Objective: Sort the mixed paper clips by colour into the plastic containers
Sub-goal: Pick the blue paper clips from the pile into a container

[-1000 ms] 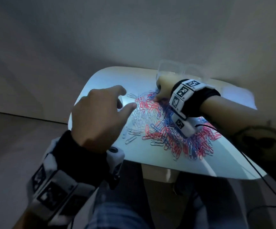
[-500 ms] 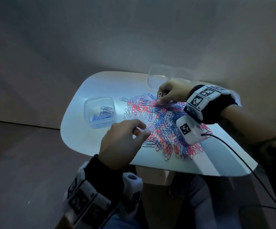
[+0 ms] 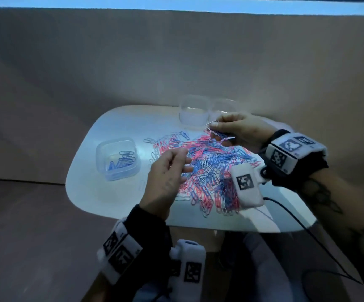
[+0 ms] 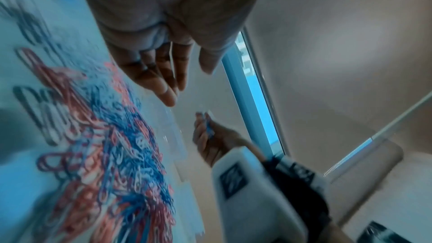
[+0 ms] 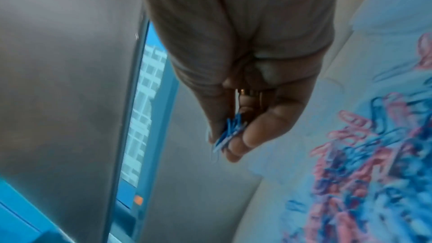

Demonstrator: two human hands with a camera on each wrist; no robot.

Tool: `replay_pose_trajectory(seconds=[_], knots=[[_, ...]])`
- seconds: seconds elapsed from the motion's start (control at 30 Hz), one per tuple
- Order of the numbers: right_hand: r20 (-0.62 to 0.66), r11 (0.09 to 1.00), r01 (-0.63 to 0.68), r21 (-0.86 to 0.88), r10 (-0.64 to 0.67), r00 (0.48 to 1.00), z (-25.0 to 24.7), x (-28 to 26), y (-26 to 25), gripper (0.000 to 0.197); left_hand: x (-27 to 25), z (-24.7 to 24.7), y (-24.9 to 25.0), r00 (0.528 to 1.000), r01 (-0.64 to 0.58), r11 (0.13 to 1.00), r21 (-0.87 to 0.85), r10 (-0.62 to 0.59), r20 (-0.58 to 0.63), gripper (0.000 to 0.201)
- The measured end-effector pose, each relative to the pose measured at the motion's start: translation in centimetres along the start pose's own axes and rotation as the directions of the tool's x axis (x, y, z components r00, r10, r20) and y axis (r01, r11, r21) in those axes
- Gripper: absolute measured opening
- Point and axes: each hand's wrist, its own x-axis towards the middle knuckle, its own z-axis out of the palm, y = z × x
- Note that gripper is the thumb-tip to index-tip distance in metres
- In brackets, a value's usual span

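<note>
Blue clips (image 5: 230,132) are sitting pinched in my right hand (image 3: 240,129); left hand (image 3: 168,177) hovering relaxed; I'm carrying them low toward the centre-left tub (image 3: 102,149).

A rounded white table (image 3: 115,199) stood lit at centre frame; plain beige walls (image 3: 133,62) rose behind, a bright window strip (image 3: 176,6) along the top.
</note>
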Motion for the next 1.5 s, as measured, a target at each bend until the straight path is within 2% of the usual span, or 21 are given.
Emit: replay_pose_trajectory(seconds=[0.07, 0.13, 0.23, 0.3, 0.33, 0.5, 0.6, 0.77, 0.83, 0.9, 0.97, 1.1, 1.17, 1.27, 1.37, 1.43, 1.5], knots=[[-0.035, 0.996, 0.043, 0.081, -0.041, 0.999, 0.5, -0.9, -0.9, 0.012, 0.7, 1.2, 0.5, 0.998, 0.035, 0.993, -0.112, -0.030, 0.048, 0.023], [-0.032, 0.989, 0.064, 0.135, -0.061, 0.998, 1.2, -2.0, -1.7, 0.012, 1.5, 2.3, 1.3, 0.985, 0.157, 0.915, -0.372, -0.117, 0.127, 0.035], [-0.011, 0.970, 0.082, 0.229, -0.082, 0.997, 2.5, -3.4, -2.5, 0.012, 2.3, 3.4, 2.6, 0.936, 0.349, 0.614, -0.708, -0.188, 0.298, 0.050], [-0.010, 0.964, 0.098, 0.245, -0.099, 0.995, 3.5, -4.0, -2.6, 0.010, 2.3, 3.9, 3.0, 0.912, 0.408, 0.434, -0.803, -0.169, 0.372, 0.052], [-0.034, 0.968, 0.119, 0.220, -0.114, 0.993, 4.0, -4.2, -2.5, 0.010, 2.2, 4.1, 3.1, 0.909, 0.416, 0.383, -0.825, -0.167, 0.382, 0.053], [-0.175, 0.969, 0.246, -0.010, -0.244, 0.954, 5.3, -4.4, -1.9, 0.020, 1.6, 4.4, 2.9, 0.924, 0.382, 0.296, -0.875, -0.153, 0.351, 0.066], [-0.172, 0.959, 0.281, -0.034, -0.282, 0.944, 5.5, -4.7, -1.8, 0.012, 1.4, 4.1, 2.8, 0.928, 0.365, 0.238, -0.900, -0.169, 0.332, 0.056], [-0.160, 0.957, 0.290, 0.007, -0.285, 0.945, 5.8, -5.2, -2.0, 0.015, 1.0, 3.9, 2.9, 0.928, 0.364, 0.239, -0.900, -0.180, 0.327, 0.050], [-0.196, 0.954, 0.297, 0.027, -0.286, 0.938, 6.0, -5.3, -2.5, 0.012, 1.2, 3.7, 2.7, 0.929, 0.354, 0.216, -0.910, -0.194, 0.316, 0.049], [-0.255, 0.948, 0.312, 0.062, -0.287, 0.923, 5.3, -5.1, -2.7, 0.013, 1.5, 3.4, 2.3, 0.927, 0.360, 0.249, -0.899, -0.204, 0.314, 0.050], [-0.268, 0.959, 0.273, 0.079, -0.243, 0.932, 4.5, -4.8, -2.7, 0.019, 1.7, 2.9, 1.9, 0.923, 0.371, 0.279, -0.886, -0.213, 0.320, 0.052], [-0.303, 0.988, 0.149, 0.045, -0.128, 0.944, 3.6, -3.9, -1.6, 0.023, 2.1, 2.1, 1.2, 0.921, 0.382, 0.263, -0.886, -0.194, 0.339, 0.054], [-0.311, 0.991, 0.102, -0.084, -0.124, 0.942, 3.5, -3.4, -0.9, 0.023, 2.2, 1.8, 1.0, 0.922, 0.375, 0.257, -0.891, -0.200, 0.331, 0.054], [-0.329, 0.933, 0.050, -0.357, -0.176, 0.928, 3.3, -2.6, 0.0, 0.020, 2.2, 1.4, 0.9, 0.923, 0.368, 0.276, -0.888, -0.225, 0.313, 0.054], [-0.347, 0.857, 0.093, -0.506, -0.302, 0.888, 3.7, -2.3, 0.0, 0.017, 2.2, 1.1, 0.7, 0.918, 0.371, 0.312, -0.875, -0.265, 0.295, 0.054], [-0.323, 0.760, 0.101, -0.642, -0.387, 0.864, 4.4, -2.4, -0.5, 0.022, 2.2, 1.1, 0.4, 0.916, 0.375, 0.307, -0.875, -0.268, 0.298, 0.053], [-0.223, 0.648, 0.126, -0.751, -0.429, 0.875, 5.5, -2.7, -1.1, 0.034, 2.3, 1.2, 0.3, 0.919, 0.371, 0.306, -0.877, -0.259, 0.299, 0.053]])
